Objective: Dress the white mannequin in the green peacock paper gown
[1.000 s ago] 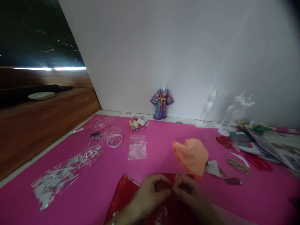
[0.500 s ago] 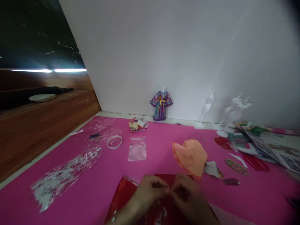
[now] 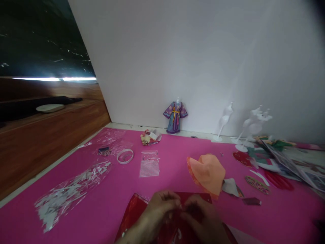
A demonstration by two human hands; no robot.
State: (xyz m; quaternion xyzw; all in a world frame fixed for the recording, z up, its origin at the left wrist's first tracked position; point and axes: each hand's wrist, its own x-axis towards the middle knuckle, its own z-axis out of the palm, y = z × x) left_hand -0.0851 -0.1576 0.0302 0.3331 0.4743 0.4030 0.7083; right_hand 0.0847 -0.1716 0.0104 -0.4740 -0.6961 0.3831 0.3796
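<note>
At the bottom centre, my left hand (image 3: 159, 211) and my right hand (image 3: 201, 217) meet fingertip to fingertip, each in a pinch. Between their tips is something tiny that I cannot make out. Beneath them lies a dark red sheet (image 3: 132, 211) with a shiny strip along its upper left edge; much of it is hidden by my hands. An orange piece of cloth (image 3: 209, 173) with a patterned border lies just beyond my right hand. Past my left hand is a sheet of small stick-on pearls (image 3: 149, 168), partly used up.
On the pink table cover (image 3: 101, 210) lie a plastic bag of white pieces (image 3: 71, 196), a tape roll (image 3: 125, 156) and fabric scraps (image 3: 150, 137). A small dressed mannequin (image 3: 175, 116) and a bare white one (image 3: 225, 118) stand by the wall. Papers (image 3: 289, 162) are piled at right.
The whole view has shifted slightly, with things appearing a little lower. My hands stay together over the red sheet; the left fingers have curled a bit more, and the fingertips have shifted slightly.
</note>
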